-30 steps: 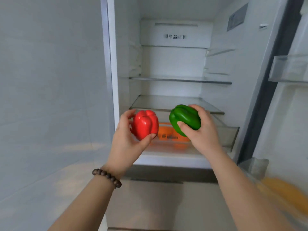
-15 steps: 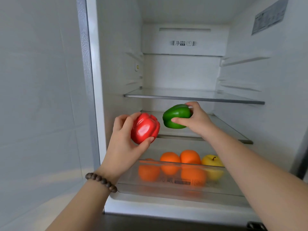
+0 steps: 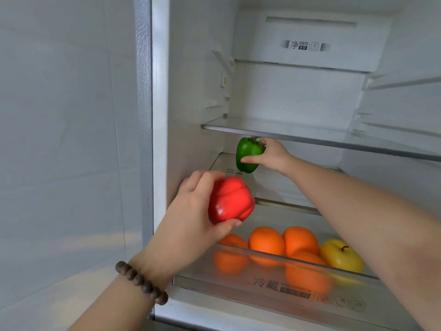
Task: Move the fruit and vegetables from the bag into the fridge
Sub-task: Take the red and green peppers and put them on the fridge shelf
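My left hand grips a red bell pepper just in front of the open fridge, level with the lower glass shelf's front edge. My right hand reaches deep inside and holds a green bell pepper upright at the back left of the lower glass shelf; whether it touches the shelf I cannot tell. Several oranges and a yellow apple lie in the clear drawer below. The bag is out of view.
The upper glass shelf sits close above the green pepper. The fridge's left wall and its frame stand beside my left hand. A pale tiled wall fills the left side.
My right hand has carried the green pepper farther back into the fridge, under the upper shelf. My left hand with the red pepper has moved forward toward the lower shelf. The view has come closer.
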A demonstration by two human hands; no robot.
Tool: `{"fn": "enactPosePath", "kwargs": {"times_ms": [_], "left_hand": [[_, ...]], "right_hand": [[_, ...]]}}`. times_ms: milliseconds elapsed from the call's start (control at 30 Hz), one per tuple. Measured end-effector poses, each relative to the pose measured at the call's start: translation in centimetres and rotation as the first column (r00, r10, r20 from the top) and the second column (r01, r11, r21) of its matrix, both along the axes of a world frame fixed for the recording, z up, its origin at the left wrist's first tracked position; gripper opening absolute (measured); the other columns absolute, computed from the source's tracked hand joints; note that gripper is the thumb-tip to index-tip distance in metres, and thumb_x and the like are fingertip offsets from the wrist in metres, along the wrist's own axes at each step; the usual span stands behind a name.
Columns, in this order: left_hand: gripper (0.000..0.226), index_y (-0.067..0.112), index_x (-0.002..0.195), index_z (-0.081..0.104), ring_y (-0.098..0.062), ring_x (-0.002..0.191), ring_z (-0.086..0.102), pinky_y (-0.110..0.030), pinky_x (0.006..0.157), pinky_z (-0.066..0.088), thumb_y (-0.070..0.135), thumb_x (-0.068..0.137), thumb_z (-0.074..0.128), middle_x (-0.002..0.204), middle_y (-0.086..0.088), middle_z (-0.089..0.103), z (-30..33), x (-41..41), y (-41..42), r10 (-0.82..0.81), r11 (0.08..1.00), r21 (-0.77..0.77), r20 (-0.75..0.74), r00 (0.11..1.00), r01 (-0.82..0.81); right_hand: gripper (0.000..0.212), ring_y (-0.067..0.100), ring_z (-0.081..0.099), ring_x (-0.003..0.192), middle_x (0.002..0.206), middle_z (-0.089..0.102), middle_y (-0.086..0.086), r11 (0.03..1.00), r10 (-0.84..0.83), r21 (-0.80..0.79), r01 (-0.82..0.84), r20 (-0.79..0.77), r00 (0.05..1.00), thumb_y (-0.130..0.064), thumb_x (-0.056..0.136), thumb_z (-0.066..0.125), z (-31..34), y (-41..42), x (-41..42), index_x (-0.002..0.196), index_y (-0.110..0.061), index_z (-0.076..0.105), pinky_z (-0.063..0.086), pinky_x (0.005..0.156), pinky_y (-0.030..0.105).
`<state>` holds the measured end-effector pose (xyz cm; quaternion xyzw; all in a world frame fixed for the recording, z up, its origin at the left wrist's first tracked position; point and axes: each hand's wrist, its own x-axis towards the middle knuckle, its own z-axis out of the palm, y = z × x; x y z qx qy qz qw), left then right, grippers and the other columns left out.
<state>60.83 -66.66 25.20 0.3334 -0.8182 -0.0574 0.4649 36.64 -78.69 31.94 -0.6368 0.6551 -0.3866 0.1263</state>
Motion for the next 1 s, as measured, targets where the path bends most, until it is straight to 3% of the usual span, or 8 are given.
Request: {"fn": "enactPosePath", "kwargs": {"times_ms": [100,200,467,667,733,833,1000], "left_hand": [[0.075,0.031,0.121,0.048,-0.006,0.106,0.048,-0.019,0.091,0.04,0.039,0.057,0.085,0.111,0.018,0.046,-0.1,0.1,-0.4,-0.021,1.0,0.02,-0.015,1.0,0.022],[0.075,0.032,0.122,0.049,-0.005,0.105,0.047,-0.017,0.091,0.039,0.039,0.056,0.085,0.112,0.018,0.045,-0.1,0.1,-0.4,-0.022,0.999,0.023,-0.019,1.0,0.022],[0.071,0.036,0.12,0.046,-0.003,0.103,0.048,-0.017,0.087,0.042,0.042,0.059,0.082,0.111,0.018,0.046,-0.1,0.1,0.0,-0.037,0.998,0.043,-0.033,0.999,0.038],[0.067,0.036,0.124,0.046,0.006,0.107,0.042,-0.012,0.088,0.041,0.029,0.066,0.079,0.115,0.008,0.039,0.5,0.1,0.3,-0.097,0.992,0.067,-0.104,0.99,0.104],[0.07,0.039,0.126,0.045,0.009,0.109,0.039,-0.01,0.092,0.041,0.027,0.067,0.08,0.117,0.005,0.038,1.2,-0.1,0.5,-0.108,0.987,0.102,-0.14,0.984,0.123],[0.083,0.033,0.13,0.041,0.003,0.104,0.046,-0.013,0.088,0.041,0.028,0.06,0.085,0.118,0.006,0.045,2.6,-0.8,0.3,-0.091,0.986,0.13,-0.14,0.986,0.109],[0.078,0.018,0.126,0.046,-0.008,0.1,0.05,-0.011,0.077,0.036,0.035,0.06,0.085,0.116,0.002,0.055,4.1,-2.3,-1.4,0.049,0.989,0.145,-0.078,0.996,-0.038]], "right_hand": [[0.066,0.016,0.056,0.104,0.11,0.06,0.0,1.0,0.005,-0.005,-0.005,0.04,0.999,-0.031,0.06,0.086,-0.1,-1.5,0.8,0.117,-0.015,0.058,0.045,0.093,0.028],[0.067,0.012,0.051,0.101,0.109,0.055,0.0,1.0,0.028,-0.013,-0.027,0.099,0.995,-0.021,0.066,0.083,-0.1,-2.1,1.6,0.124,-0.009,0.053,0.041,0.087,0.022],[0.065,0.022,0.054,0.115,0.124,0.058,0.01,1.0,-0.005,0.007,0.004,0.109,0.994,-0.02,0.068,0.082,-0.2,-1.5,2.1,0.123,-0.007,0.052,0.041,0.086,0.023],[0.093,0.024,0.035,0.135,0.15,0.032,0.01,0.998,-0.064,0.024,0.063,0.039,0.997,-0.041,0.073,0.075,0.0,1.6,0.8,0.143,-0.006,0.026,0.031,0.103,0.029],[0.092,0.023,0.033,0.136,0.152,0.03,0.007,0.997,-0.077,-0.01,0.077,0.026,0.997,-0.048,0.075,0.07,-0.2,3.0,0.2,0.145,-0.01,0.025,0.028,0.104,0.028],[0.078,0.021,0.033,0.136,0.15,0.034,0.005,0.991,-0.105,-0.094,0.096,-0.098,0.99,-0.049,0.08,0.064,-0.5,5.3,-0.7,0.142,-0.013,0.033,0.026,0.108,0.029],[0.062,0.021,0.041,0.131,0.142,0.046,0.007,0.996,-0.074,-0.08,0.048,-0.36,0.93,-0.046,0.084,0.06,-1.1,10.2,-1.4,0.134,-0.012,0.047,0.03,0.107,0.029]]}}
